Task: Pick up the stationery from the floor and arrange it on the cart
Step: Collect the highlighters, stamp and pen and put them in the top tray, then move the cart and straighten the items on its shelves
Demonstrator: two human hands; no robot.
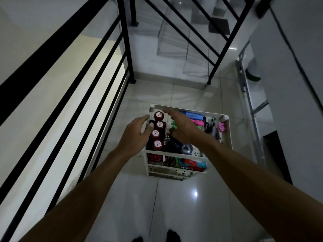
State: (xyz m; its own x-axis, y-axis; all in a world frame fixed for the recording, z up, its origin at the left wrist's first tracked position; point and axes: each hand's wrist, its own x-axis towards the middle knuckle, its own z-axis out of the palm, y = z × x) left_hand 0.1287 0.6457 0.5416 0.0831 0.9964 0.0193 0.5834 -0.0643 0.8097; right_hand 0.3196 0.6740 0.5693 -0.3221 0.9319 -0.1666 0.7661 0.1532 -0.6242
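The white cart (185,155) stands on the tiled floor (183,203) and serves as the reference. Its top tray holds a row of four red-capped bottles (157,131) along the left edge, highlighters (197,122) and pens (212,126) toward the right edge, and a tape roll (186,148) at the near edge. A lower tray also holds stationery.

The left hand (138,132) hovers at the cart's left edge, fingers spread and relaxed, thumb close to the second bottle; contact cannot be confirmed. The right hand (181,125) hovers over the tray centre, fingers apart, gripping nothing.

Assessment: no stationery is visible on the floor around the cart. Pickup appears complete; only final alignment of the bottles remains.
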